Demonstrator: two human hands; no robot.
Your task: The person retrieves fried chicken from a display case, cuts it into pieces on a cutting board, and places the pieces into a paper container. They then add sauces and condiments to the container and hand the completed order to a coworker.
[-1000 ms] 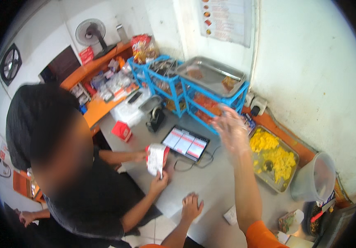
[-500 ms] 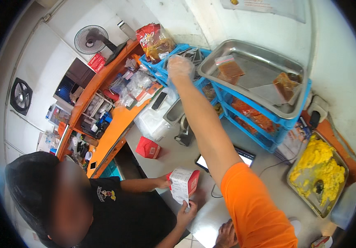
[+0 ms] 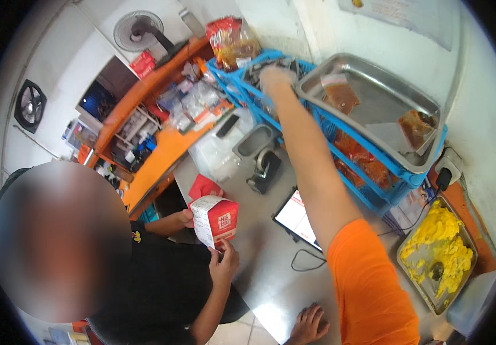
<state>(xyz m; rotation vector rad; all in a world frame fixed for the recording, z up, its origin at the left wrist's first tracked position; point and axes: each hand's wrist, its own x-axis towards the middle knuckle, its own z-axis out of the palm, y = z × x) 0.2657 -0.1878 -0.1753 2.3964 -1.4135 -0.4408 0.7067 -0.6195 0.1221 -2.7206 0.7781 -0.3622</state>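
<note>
My right hand, in a clear plastic glove, reaches far forward into the top blue basket. Grey packets lie around it there; its fingers are blurred and partly hidden, so a grip cannot be made out. An orange sleeve covers that upper arm. My left hand rests on the metal counter near the lower edge, fingers stretched and apart, holding nothing. A tablet with a lit screen lies beneath my right forearm.
At left, a co-worker in black holds a red box with a paper slip; another red box stands behind. A steel tray with sauce bags tops the blue racks. Right: a tray of yellow food. A cable loops beside the tablet.
The view has shifted, so the scene sits differently. The co-worker has raised and turned the red box, showing its printed side. My right hand remains at the blue basket; my left stays on the counter.
</note>
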